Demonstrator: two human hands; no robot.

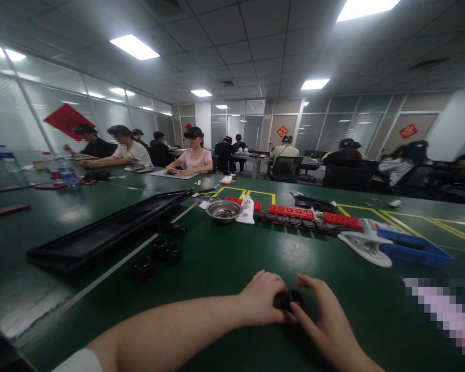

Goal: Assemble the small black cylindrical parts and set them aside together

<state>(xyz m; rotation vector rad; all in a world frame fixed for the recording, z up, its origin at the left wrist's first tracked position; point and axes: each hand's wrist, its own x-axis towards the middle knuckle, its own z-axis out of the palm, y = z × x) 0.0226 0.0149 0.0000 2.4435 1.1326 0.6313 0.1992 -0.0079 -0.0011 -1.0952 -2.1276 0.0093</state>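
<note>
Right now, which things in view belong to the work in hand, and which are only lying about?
Belonging:
black part, in the left hand, right hand at it
probably three similar black pieces

Seemingly lying about:
long black tray
blue tray
red strips

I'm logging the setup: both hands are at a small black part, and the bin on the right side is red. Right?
No: the head view shows the bin is blue, not red. The left hand and right hand are indeed at a small black part.
</note>
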